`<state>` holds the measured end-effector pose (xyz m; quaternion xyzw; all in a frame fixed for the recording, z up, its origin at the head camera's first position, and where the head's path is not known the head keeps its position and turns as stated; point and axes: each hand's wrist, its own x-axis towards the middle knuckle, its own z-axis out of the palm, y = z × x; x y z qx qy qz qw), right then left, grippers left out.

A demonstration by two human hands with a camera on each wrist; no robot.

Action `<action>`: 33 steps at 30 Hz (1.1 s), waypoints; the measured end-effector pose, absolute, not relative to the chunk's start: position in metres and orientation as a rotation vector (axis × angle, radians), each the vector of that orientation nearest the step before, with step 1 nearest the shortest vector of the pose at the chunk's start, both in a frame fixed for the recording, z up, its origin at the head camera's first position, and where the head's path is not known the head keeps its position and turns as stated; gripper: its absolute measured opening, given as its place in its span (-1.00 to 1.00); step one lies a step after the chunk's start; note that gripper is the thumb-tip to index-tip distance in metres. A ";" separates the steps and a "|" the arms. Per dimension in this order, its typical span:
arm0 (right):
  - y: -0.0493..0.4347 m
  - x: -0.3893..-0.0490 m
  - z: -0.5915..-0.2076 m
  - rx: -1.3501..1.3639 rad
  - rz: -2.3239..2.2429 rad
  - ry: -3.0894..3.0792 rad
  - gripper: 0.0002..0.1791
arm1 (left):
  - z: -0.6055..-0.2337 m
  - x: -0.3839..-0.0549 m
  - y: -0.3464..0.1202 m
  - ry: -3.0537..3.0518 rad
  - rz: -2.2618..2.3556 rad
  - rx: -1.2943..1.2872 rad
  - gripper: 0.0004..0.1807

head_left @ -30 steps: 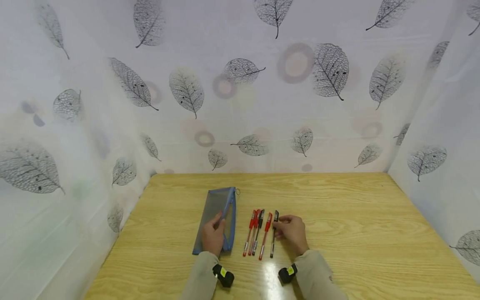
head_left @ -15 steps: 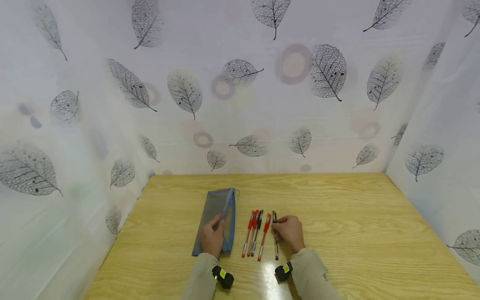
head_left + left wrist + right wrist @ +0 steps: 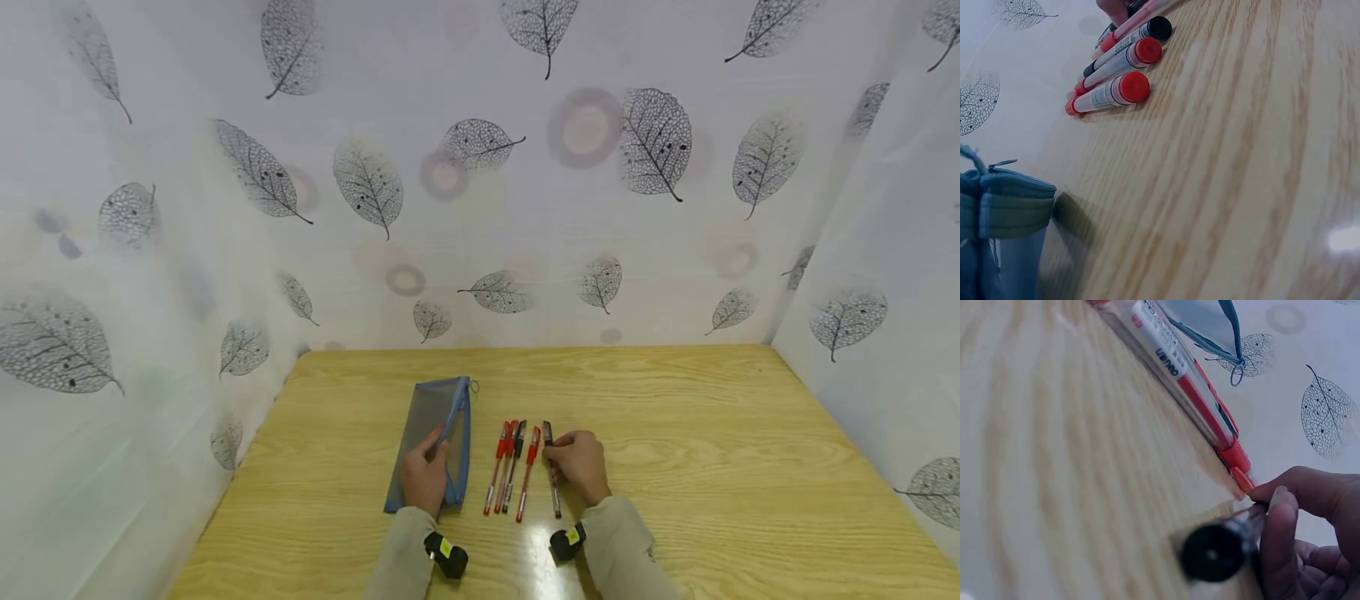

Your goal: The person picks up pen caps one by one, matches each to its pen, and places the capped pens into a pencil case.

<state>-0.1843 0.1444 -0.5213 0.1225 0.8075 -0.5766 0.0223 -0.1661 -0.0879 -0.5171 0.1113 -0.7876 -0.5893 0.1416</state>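
A grey see-through zip pencil case with blue edging lies on the table, its zipped side gaping. My left hand holds it by the zip edge, thumb and fingers at the opening. To the right, my right hand pinches a black-capped gel pen near its cap. In the right wrist view, thumb and fingertip close on that pen, its black end towards the camera. Between the hands lie a single red pen, another black pen and two more red pens.
The wood-grain table stretches to a pale leaf-printed curtain at the back and both sides. A ring pull sits at the case's far corner. Black wrist cameras are on both sleeves.
The black pen in my right hand has swung slightly, its lower end shifting right. The left hand stays on the pencil case, and the other pens lie as before.
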 end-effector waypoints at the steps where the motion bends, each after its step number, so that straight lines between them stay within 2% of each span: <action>1: 0.145 -0.184 -0.522 0.384 -1.803 2.497 -0.85 | -0.517 -0.166 -0.088 -2.274 -1.702 0.327 -0.67; 20: 0.151 -0.184 -0.527 0.392 -2.100 2.259 -0.86 | -0.514 -0.161 -0.088 -2.296 -1.711 0.342 -0.67; 33: 0.155 -0.179 -0.520 0.219 -2.260 2.039 -0.57 | -0.513 -0.160 -0.087 -2.265 -1.739 0.323 -0.68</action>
